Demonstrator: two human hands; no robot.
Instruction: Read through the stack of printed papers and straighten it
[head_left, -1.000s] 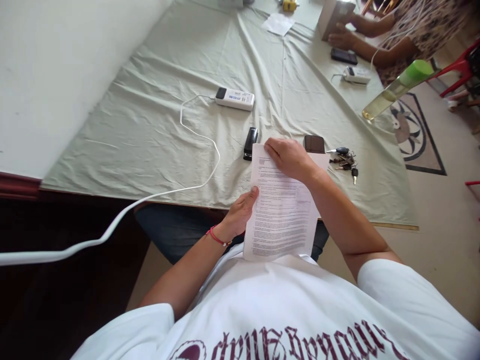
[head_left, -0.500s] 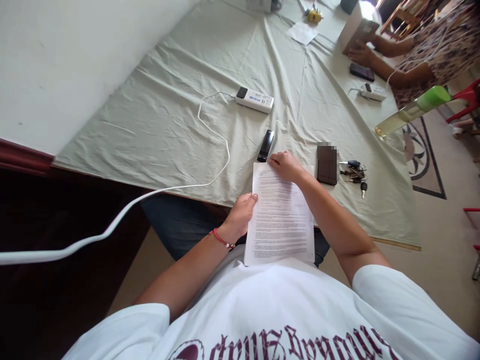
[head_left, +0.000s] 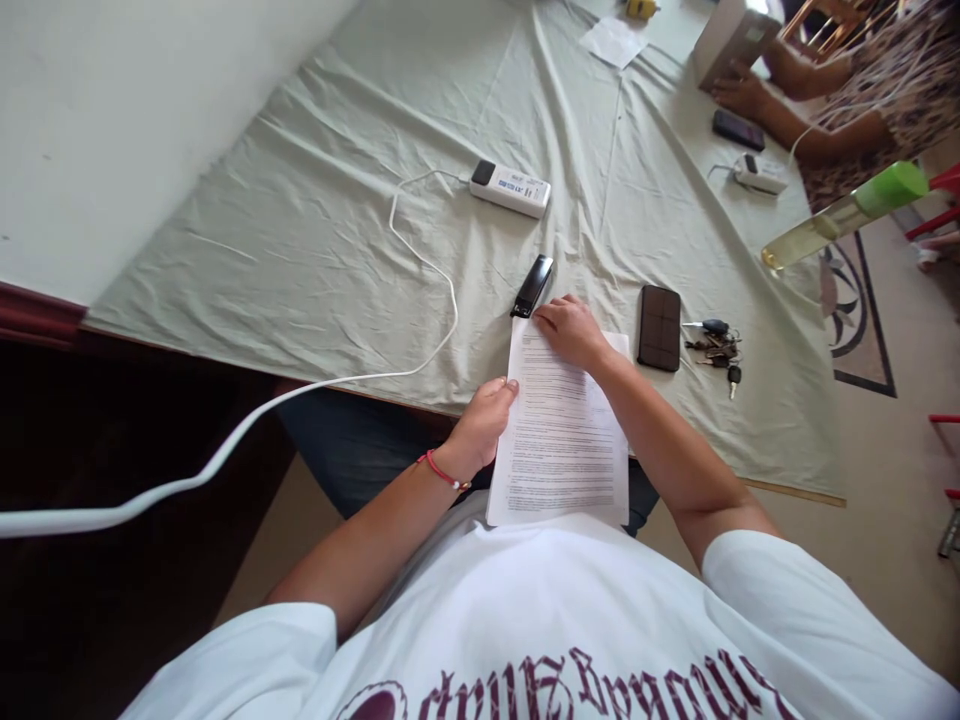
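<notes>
Printed sheets of paper [head_left: 559, 440] lie partly on the table edge and reach back to my white shirt. My left hand [head_left: 487, 412] pinches their left edge, thumb on top. My right hand [head_left: 571, 330] rests over the top edge, fingers closed on the paper near its upper left corner; the fingertips are partly hidden. Just beyond that corner lies a black stapler [head_left: 532, 285], its near end meeting the paper. Whether the corner sits inside its jaws I cannot tell.
A white power strip [head_left: 511, 190] with a long white cable [head_left: 424, 262] lies ahead. To the right are a dark phone [head_left: 659, 328], keys [head_left: 716, 347] and a green-capped bottle [head_left: 844, 218]. Another person's hands [head_left: 742, 92] hold a box [head_left: 735, 42].
The sheets' upper left corner has come up against the stapler's near end, and the stapler has turned slightly. Both hands keep hold of the paper. The view has shifted a little.
</notes>
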